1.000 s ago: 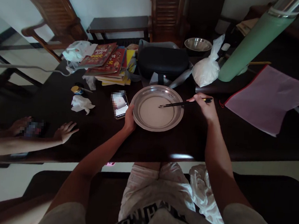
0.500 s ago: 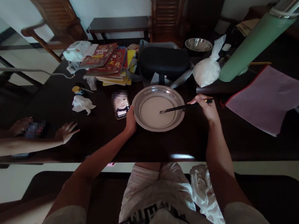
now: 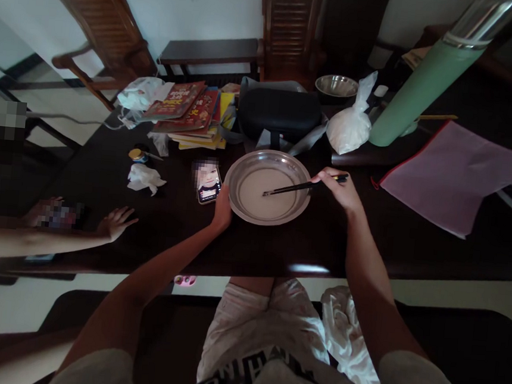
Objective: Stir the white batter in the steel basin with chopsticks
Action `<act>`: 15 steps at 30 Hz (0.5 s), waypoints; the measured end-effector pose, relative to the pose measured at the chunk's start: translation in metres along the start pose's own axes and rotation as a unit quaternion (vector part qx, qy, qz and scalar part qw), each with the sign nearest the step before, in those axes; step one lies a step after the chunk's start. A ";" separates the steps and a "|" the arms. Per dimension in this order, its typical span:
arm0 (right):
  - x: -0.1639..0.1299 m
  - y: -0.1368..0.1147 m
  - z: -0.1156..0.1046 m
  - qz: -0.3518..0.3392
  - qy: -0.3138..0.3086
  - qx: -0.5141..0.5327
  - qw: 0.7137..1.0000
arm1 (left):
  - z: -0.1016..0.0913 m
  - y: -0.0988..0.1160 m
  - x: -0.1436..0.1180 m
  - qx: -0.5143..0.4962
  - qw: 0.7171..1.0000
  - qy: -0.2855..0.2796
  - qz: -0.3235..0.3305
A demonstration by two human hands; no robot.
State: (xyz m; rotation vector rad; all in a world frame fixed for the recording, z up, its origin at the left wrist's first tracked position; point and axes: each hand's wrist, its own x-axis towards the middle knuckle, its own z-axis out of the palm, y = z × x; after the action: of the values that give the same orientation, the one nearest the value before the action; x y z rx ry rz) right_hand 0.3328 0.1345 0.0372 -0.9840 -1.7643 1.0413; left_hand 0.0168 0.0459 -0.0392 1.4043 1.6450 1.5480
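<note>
Evidently, the left hand (image 3: 223, 209) clasps the steel bowl (image 3: 266, 219), on the table (image 3: 251, 251) at twelve o'clock, by its eight-o'clock edge, grip partly hidden; off its three-o'clock edge the right hand (image 3: 337, 188) pinches black chopsticks (image 3: 288, 189), tips in pale liquid (image 3: 257, 183). Held on one side, the bowl could swing under a hard stroke and slop onto the phone (image 3: 211, 190) at nine; a knotted white bag (image 3: 348, 132) sits farther, at two.
</note>
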 end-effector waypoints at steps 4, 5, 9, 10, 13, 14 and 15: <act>0.001 0.001 -0.002 -0.007 0.044 0.017 0.999 | -0.002 0.008 -0.001 0.028 1.000 -0.010 -0.002; 0.000 0.002 -0.003 -0.004 0.058 0.023 0.998 | -0.003 0.010 -0.001 0.026 1.000 -0.012 -0.011; 0.000 0.002 -0.005 0.012 0.031 0.022 0.999 | -0.003 0.020 -0.001 -0.001 0.999 -0.010 -0.041; 0.000 0.002 -0.004 0.013 0.010 0.016 1.000 | -0.003 0.022 -0.001 -0.009 0.999 -0.011 -0.046; 0.000 0.001 0.000 0.004 -0.009 0.008 1.000 | -0.002 0.028 -0.001 -0.025 0.998 -0.012 -0.055; 0.000 0.001 0.000 0.001 0.002 0.009 1.000 | -0.002 0.029 -0.001 -0.028 0.998 -0.012 -0.056; 0.000 0.001 -0.001 0.001 0.018 0.012 1.000 | -0.002 0.030 -0.001 -0.030 0.998 -0.012 -0.057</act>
State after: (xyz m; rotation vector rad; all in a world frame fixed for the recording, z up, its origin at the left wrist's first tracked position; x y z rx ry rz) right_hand 0.3341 0.1350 0.0365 -0.9842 -1.7182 1.0366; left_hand 0.0260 0.0390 -0.0111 1.2719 1.6215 1.4968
